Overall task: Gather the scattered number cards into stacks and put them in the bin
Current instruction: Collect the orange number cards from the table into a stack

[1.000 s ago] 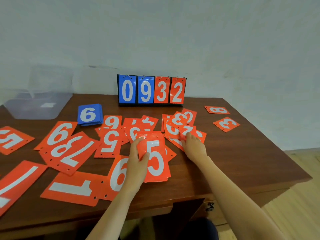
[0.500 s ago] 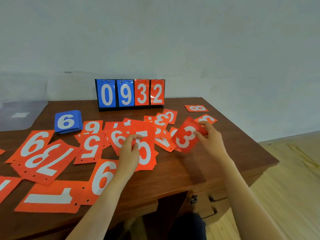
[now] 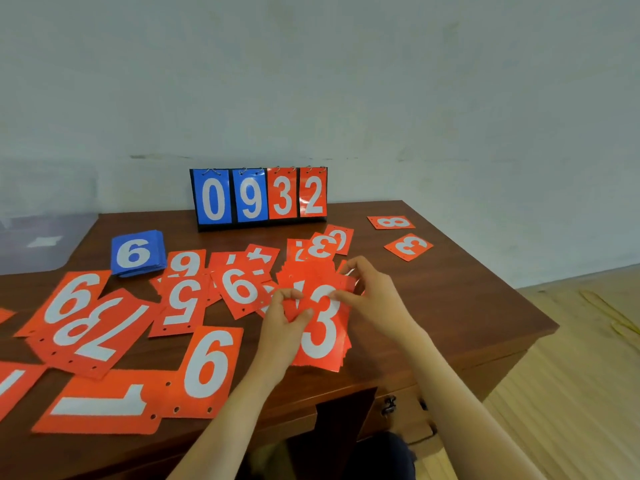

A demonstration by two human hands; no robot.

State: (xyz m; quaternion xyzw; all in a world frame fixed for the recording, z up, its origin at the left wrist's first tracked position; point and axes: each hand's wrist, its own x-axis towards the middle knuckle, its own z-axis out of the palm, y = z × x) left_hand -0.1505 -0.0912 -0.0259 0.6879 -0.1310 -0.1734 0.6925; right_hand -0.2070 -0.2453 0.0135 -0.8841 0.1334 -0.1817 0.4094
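Desk (image 3: 450,323); bin (image 3: 34,251) cropped, blurry; left hand (image 3: 287,323) overlaps stack (image 3: 323,341).

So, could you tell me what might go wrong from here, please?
The fanned stack of glossy red number cards, gripped by the left hand and right hand, is near the front edge of the brown wooden table, so a card might fall off. The translucent plastic bin is far left; carrying that far could spill cards. The red 8 card and red 3 card far right may be overlooked.

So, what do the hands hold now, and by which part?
A red card stack, 3 on top: the left hand pinches its left edge, the right hand its upper right edge.
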